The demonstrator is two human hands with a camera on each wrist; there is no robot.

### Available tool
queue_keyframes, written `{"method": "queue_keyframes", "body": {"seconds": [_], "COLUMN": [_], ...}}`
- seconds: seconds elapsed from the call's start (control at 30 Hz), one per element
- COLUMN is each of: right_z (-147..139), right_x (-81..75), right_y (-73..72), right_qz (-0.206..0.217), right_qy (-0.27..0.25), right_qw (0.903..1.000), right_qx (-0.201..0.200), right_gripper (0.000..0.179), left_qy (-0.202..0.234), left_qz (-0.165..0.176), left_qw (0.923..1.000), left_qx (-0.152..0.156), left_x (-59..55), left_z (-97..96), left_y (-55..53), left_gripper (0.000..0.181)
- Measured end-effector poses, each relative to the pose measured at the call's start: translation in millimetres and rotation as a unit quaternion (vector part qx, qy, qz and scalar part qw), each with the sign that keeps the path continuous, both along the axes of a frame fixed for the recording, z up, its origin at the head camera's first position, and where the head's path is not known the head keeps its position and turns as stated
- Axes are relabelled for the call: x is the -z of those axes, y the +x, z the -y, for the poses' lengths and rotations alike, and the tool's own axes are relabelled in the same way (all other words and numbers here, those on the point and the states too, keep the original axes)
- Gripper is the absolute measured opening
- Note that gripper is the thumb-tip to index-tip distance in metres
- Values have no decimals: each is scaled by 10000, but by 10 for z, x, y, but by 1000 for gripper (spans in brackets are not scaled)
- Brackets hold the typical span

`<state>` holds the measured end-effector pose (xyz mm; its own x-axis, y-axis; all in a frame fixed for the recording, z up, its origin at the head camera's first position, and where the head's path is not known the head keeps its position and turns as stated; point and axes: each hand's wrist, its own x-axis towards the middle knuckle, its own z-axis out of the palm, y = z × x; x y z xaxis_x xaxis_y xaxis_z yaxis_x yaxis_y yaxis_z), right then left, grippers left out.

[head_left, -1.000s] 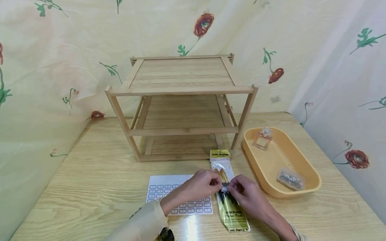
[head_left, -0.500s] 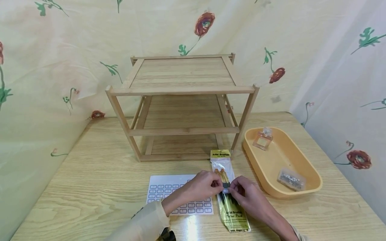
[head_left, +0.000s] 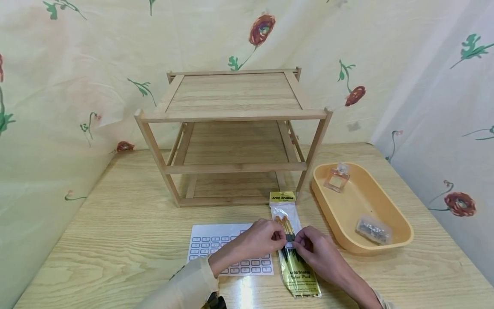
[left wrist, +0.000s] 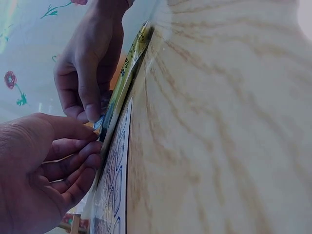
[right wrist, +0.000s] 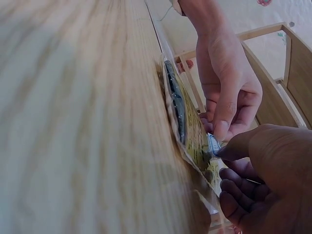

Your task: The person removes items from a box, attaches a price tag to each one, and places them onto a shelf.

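Some fingers (right wrist: 247,110) of the left hand (head_left: 263,235) and right hand (head_left: 319,252) pinch 1 label (right wrist: 213,145) (blue-edged) over the brush packet (head_left: 299,277).

1. Left hand (left wrist: 34,168), lower left, thumb and forefinger tips together at a small label (left wrist: 99,122), other fingers bent below them
2. Right hand (left wrist: 90,58), above it, thumb tip at the same label
3. Pack (left wrist: 128,68), yellow with dark print, running aslant just beside both hands' fingertips
4. Sheet (left wrist: 116,168), white with rows of blue-outlined boxes, beside the pack
5. Table (left wrist: 209,122), pale with brown grain, across the right side
6. Cloth (left wrist: 31,58), flower-patterned, upper left
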<state>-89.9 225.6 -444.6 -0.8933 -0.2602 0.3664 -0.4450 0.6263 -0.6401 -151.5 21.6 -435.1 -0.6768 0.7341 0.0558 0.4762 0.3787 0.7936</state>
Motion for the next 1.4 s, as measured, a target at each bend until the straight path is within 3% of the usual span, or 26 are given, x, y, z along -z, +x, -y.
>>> {"method": "queue_keyframes", "body": {"seconds": [0.57, 1.13, 1.4], "right_z": [-2, -23, -39], "right_x": [13, 0, -14], "right_y": [-9, 1, -2], "right_qz": [19, 37, 141], "right_qy": [150, 136, 261], "right_qw": [9999, 9999, 9988], "right_qx": [71, 65, 377], "right_gripper": [32, 31, 28], "left_qy": [-315, -421, -505], "left_qz": [-276, -289, -384], "left_qw": [9991, 9987, 9976], "left_qx": [-55, -75, -291], "left_x": [1, -31, -52], "left_z": [-29, -10, 30], "left_y": [13, 20, -8], "left_gripper": [8, 13, 7]}}
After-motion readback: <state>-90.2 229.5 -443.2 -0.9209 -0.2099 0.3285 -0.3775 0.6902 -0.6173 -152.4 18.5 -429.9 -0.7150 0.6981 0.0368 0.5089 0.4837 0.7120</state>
